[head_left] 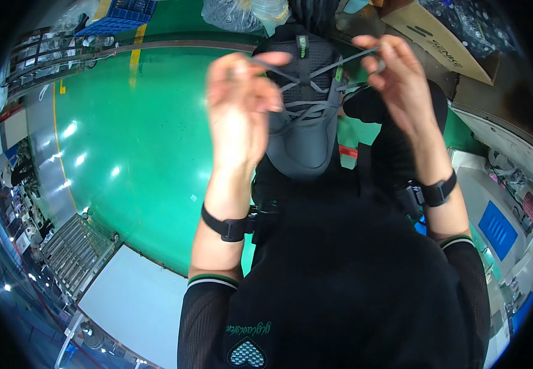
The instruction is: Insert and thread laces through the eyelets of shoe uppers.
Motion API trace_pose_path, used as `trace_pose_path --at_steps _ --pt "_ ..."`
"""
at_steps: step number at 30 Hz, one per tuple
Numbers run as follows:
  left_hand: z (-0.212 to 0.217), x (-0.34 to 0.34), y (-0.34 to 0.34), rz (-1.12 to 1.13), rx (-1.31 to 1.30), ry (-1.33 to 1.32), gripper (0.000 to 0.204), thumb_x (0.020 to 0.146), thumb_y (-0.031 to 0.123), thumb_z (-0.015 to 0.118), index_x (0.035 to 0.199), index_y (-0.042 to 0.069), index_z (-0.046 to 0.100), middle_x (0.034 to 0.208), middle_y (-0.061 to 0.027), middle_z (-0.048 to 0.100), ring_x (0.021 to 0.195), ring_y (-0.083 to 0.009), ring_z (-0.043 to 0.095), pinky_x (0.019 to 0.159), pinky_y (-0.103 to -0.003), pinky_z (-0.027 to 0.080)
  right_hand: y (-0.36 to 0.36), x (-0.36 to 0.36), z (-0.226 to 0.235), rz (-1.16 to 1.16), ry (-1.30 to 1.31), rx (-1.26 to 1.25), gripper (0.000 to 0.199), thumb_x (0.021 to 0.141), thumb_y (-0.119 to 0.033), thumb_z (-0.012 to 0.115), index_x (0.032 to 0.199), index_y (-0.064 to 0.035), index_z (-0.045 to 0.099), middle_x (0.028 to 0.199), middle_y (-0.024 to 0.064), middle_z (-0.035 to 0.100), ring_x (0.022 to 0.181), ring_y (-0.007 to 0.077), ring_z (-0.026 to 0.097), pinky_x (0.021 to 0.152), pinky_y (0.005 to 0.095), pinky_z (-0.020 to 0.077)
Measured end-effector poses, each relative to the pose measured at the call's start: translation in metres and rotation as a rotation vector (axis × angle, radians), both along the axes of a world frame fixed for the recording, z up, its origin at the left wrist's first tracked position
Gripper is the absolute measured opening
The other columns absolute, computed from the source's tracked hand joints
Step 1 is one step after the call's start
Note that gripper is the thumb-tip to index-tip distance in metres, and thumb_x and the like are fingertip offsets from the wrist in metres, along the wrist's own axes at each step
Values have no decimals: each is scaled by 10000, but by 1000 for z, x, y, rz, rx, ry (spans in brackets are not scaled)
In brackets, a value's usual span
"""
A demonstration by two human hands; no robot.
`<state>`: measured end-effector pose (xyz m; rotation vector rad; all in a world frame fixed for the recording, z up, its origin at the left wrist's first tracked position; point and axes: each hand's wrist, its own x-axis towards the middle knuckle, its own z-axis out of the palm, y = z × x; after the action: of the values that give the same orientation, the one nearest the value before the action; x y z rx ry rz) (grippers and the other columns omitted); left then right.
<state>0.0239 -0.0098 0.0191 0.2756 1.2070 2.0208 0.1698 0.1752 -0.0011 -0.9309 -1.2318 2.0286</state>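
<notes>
A grey and black lace-up shoe point(301, 147) is in front of me, its toe toward my body and its tongue point(303, 52) at the far end. Grey shoelace point(311, 112) crisscrosses over its front. Left of the tongue, my left hand point(240, 92) is closed on one lace end; motion blurs part of this hand. On the other side, my right hand point(396, 71) pinches the other end between thumb and fingertips. Both lace ends stretch outward from the shoe, the right one looking taut. What supports the shoe is hidden beneath it.
An open cardboard box point(442, 43) holding clear plastic bags stands at the far right. Clear plastic bags point(232, 13) lie beyond the shoe, and a blue crate point(117, 17) is at far left. A white board point(134, 307) is at lower left, above green floor point(149, 123).
</notes>
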Motion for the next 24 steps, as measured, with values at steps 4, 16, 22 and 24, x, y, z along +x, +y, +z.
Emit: trace_pose_path --at_steps 4,16,22,24 --pt "7 -34 -6 -261 57 -450 55 960 109 531 990 65 514 797 -62 568 546 -102 473 532 -241 404 32 21 -34 466 98 -168 148 980 -227 526 1033 -90 536 718 17 531 524 42 354 476 193 281" --pt "19 -23 -58 -413 -721 1013 328 861 187 664 1157 62 596 939 -30 597 739 -144 580 653 -339 494 41 85 -35 175 -343 113 295 957 -274 562 1146 -50 590 828 -8 581 685 66 488 614 206 393" --pt "3 2 -10 -570 -665 1656 138 751 49 663 888 65 658 853 -84 557 743 -268 604 662 -357 501 -35 18 -7 647 -324 646 209 863 -85 648 1054 -26 587 789 94 598 674 167 608 612 305 477" --pt "8 1 0 -683 -710 1812 133 705 45 672 828 84 639 811 -63 544 734 -256 611 637 -360 495 -37 8 -17 551 -200 945 159 857 -84 629 1000 -31 583 800 135 626 659 296 625 600 382 489"
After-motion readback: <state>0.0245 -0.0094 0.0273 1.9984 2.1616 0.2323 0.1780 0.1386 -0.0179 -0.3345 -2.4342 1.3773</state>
